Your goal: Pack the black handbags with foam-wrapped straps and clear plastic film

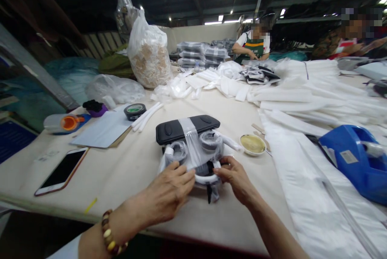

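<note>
A bundle with a black padded piece (187, 129) across its top lies on the table in front of me. Coiled straps (210, 141) in clear film sit beneath that piece, and a band of clear plastic wrap (191, 142) crosses the middle. White foam tube (206, 179) curves along the near side, where a dark strap end pokes out. My left hand (173, 190) grips the near left of the bundle with bent fingers; its fingertips are partly hidden. At the near right, my right hand (234, 176) pinches the bundle by the white foam between thumb and fingers.
A phone (62, 171), a grey sheet (104, 128), black tape roll (134, 111) and foam tubes (147, 116) lie left. On the right are a round tin (253, 145), blue tape dispenser (356, 162) and white foam sheets (290, 94). A co-worker (252, 45) works behind.
</note>
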A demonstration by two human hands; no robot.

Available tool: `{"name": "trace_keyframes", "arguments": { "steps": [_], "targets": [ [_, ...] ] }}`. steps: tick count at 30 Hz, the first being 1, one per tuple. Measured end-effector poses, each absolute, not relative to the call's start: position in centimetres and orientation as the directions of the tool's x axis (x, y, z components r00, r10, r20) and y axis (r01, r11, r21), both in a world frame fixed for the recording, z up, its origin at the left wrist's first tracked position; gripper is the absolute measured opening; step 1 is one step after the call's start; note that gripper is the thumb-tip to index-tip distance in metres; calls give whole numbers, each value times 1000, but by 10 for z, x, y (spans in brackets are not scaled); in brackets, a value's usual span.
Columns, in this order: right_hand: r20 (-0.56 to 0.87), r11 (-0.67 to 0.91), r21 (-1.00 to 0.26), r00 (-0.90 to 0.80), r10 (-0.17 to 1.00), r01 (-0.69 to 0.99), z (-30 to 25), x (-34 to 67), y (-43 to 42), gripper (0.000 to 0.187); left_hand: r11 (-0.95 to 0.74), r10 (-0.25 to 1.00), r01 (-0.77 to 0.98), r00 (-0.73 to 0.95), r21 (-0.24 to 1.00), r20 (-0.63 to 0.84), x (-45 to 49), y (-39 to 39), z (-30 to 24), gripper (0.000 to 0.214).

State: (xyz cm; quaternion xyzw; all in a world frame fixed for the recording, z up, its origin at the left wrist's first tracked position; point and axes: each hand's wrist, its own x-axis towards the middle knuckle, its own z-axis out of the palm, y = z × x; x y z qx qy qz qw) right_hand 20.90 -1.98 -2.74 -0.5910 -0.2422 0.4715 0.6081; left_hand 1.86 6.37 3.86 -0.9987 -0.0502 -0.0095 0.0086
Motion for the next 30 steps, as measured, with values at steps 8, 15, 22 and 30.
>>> {"name": "trace_keyframes", "arguments": {
  "steps": [8, 15, 22, 30],
  "targets": [
    [-178, -116, -984, 654, 735, -137, -42, 231, -44, 42, -962, 162, 178, 983, 207, -88, 80, 59, 57, 13],
    [185, -109, -916, 649, 738, 386, -77, 193, -84, 36, -994, 98, 91, 990, -63, -103, 92, 59, 44, 7],
    [650, -18, -528, 418, 635, 849, -56, 187, -71, 43, -995, 89, 84, 989, -47, -116, 99, 65, 36, 2],
    [635, 73, -355, 184, 750, 932, -48, 189, -46, 12, -994, 102, 106, 967, 3, -234, 91, 76, 48, 9]
  ]
}}
